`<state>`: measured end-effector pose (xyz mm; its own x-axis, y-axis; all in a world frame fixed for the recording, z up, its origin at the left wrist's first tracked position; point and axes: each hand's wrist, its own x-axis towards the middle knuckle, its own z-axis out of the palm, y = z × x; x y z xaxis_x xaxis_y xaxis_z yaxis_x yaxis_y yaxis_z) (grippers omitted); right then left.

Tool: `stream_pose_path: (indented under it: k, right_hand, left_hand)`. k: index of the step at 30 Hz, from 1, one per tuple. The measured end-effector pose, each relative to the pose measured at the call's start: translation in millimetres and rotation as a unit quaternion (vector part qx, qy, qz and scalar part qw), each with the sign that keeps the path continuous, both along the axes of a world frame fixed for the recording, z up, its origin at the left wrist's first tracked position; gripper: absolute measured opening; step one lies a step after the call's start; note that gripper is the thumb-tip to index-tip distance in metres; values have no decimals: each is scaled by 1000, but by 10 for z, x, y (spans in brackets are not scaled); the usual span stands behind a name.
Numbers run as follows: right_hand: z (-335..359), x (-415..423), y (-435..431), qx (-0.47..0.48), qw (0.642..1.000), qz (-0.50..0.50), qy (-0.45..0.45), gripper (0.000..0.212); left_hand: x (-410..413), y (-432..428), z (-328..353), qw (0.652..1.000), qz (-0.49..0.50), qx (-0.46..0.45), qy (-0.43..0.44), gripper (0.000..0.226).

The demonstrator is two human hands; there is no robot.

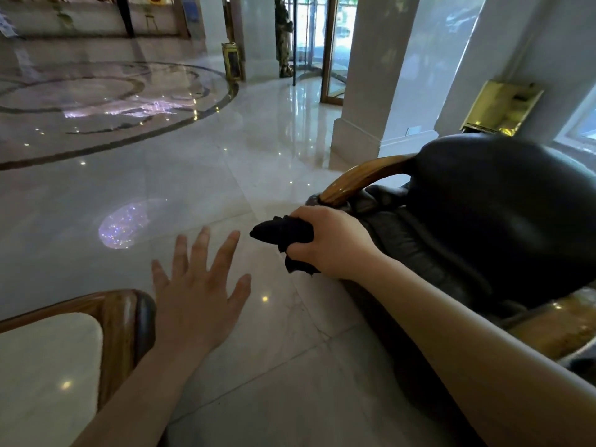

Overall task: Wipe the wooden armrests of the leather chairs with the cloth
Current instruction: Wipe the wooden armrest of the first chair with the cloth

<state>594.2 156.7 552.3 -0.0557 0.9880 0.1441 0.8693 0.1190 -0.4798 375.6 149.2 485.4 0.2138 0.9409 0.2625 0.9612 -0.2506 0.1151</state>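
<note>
In a marble lobby, our right hand (329,241) clenches a dark cloth (283,235) at the front end of a leather chair's (503,214) curved wooden armrest (361,179). Our left hand (196,291) hovers spread and empty. The cloth looks soft and light, best kept bunched in the fist.

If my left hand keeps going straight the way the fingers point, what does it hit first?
Nothing close, it seems. The left hand is open with fingers pointing forward over bare floor. The cloth and chair lie off to its right. Depth is hard to judge.
</note>
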Motion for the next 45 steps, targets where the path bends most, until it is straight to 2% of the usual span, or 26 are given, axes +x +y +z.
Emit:
stream_pose_path:
  k: [12, 31, 40, 45]
  right_hand:
    - [-6, 734, -963, -14, 984, -175, 20, 36]
    - [-361, 3152, -2408, -31, 922, -382, 64, 33]
    - [-604, 3825, -2685, -49, 881, -464, 83, 35]
    - [-811, 4101, -2652, -60, 842, -529, 90, 34]
  left_hand:
    - [765, -185, -102, 985, -168, -15, 24, 68]
    - [3629, -710, -371, 936, -351, -29, 9, 68]
    - [4629, -645, -559, 895, -443, -51, 14, 68]
    - [5181, -396, -718, 862, -503, -67, 18, 68]
